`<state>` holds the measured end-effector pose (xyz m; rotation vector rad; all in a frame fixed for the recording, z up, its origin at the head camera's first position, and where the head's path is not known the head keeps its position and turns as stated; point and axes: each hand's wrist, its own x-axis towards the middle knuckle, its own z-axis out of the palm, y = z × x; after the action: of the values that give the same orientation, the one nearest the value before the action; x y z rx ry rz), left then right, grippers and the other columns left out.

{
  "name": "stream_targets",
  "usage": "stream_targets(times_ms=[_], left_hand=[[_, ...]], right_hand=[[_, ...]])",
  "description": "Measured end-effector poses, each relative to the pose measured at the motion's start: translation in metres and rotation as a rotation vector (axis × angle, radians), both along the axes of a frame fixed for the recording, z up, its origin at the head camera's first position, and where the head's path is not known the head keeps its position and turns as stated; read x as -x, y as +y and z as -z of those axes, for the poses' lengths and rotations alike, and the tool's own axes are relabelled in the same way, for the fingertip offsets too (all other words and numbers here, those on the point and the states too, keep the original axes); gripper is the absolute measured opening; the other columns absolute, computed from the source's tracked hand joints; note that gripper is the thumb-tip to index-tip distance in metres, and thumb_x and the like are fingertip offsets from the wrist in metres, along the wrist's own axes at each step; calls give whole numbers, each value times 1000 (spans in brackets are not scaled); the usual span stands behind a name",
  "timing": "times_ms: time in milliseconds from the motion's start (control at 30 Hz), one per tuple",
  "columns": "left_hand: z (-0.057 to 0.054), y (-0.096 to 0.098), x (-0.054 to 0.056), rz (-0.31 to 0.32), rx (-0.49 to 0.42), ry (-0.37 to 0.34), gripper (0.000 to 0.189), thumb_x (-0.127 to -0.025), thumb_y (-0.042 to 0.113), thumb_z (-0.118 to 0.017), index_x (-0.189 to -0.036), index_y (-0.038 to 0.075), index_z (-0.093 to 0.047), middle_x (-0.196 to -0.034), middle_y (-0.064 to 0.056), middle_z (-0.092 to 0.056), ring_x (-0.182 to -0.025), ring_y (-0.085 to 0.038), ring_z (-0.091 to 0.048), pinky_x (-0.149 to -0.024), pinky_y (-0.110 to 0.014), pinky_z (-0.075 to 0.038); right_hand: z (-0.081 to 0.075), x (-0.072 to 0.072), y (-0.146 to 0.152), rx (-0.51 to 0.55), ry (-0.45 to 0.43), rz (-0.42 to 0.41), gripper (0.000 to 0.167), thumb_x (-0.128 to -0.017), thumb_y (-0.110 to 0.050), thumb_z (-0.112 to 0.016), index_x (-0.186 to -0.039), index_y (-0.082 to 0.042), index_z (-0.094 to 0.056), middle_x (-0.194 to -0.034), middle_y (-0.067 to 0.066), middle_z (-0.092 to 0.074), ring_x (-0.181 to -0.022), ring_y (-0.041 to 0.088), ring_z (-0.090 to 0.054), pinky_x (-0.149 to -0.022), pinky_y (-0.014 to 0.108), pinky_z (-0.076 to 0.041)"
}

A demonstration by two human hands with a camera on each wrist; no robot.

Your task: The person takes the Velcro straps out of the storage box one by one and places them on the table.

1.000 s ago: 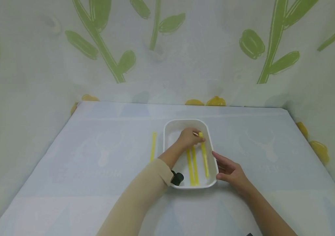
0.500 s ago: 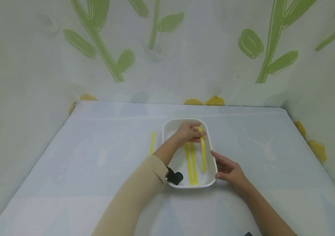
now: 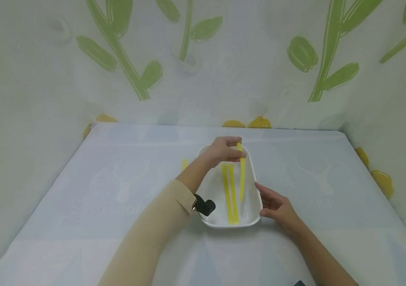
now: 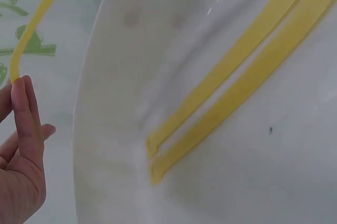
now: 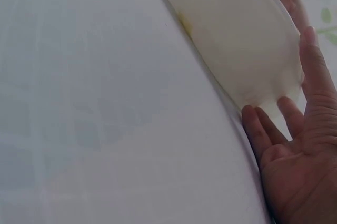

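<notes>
A thin yellow strip (image 3: 242, 178) hangs down from my left hand (image 3: 220, 151), pinched near its upper end over the far part of a white tray (image 3: 256, 174). In the left wrist view the strip (image 4: 32, 23) bends up from the fingertips. Two more yellow strips (image 3: 229, 194) lie side by side on the tray's floor, flat and nearly parallel. My right hand (image 3: 280, 207) rests against the tray's right side. Its fingers (image 5: 256, 129) touch the outer wall in the right wrist view, fairly straight and spread.
Another yellow strip (image 3: 185, 163) lies on the table left of the tray, partly hidden by my left arm. A black wrist device (image 3: 204, 205) sits at my left cuff. Behind the pale patterned table (image 3: 117, 222) rises a leaf-printed wall (image 3: 238, 79).
My left hand has lifted the pinched strip and moved it up, away from me and slightly left. The right hand stays at the tray's side.
</notes>
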<state>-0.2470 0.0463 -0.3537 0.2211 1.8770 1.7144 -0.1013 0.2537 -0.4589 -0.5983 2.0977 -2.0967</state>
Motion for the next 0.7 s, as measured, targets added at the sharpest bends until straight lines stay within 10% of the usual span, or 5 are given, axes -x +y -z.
stream_targets(times_ms=[700], left_hand=[[-19, -44, -1, 16, 62, 61, 69, -81, 4, -73, -142, 8, -42, -149, -10, -38, -100, -21, -66, -82, -28, -54]], right_hand=[[-1, -2, 2, 5, -11, 7, 69, -82, -6, -72, -141, 3, -38, -137, -13, -51, -118, 5, -55, -91, 20, -48]])
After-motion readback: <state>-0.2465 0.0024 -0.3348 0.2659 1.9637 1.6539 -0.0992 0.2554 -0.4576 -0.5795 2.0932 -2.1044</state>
